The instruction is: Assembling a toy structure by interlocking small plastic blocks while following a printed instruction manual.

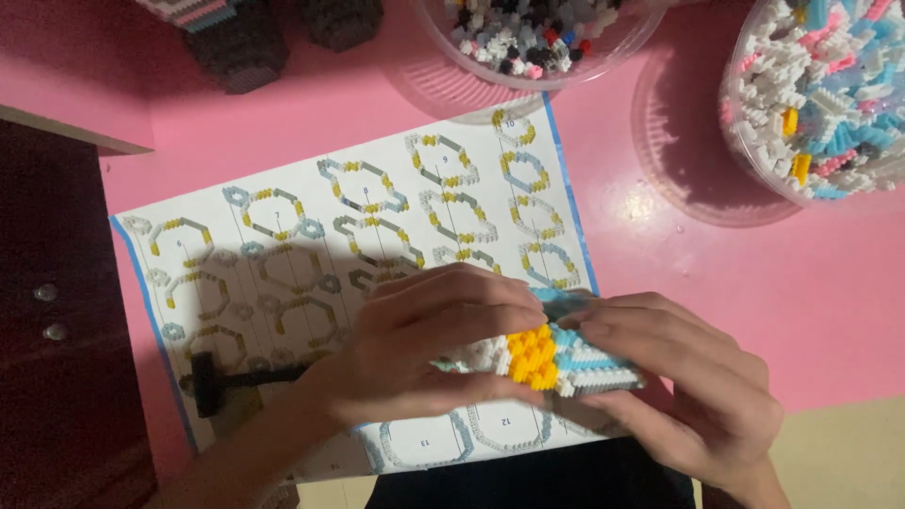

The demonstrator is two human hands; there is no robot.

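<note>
Both of my hands grip a small built block model [551, 356] made of white, pale blue and yellow micro bricks, held just above a printed instruction sheet [283, 236]. My left hand [424, 349] wraps over its left side, fingers curled across the top. My right hand [688, 377] clasps its right end, with the fingertips on the top edge. Much of the model is hidden under my fingers.
The sheet lies on a pink table [660, 245]. A small black hammer-like tool [222, 382] rests on the sheet's lower left. Two clear tubs of loose bricks stand at the back: one top centre [537, 38], one top right [820, 94]. Dark block builds [245, 42] stand at the top left.
</note>
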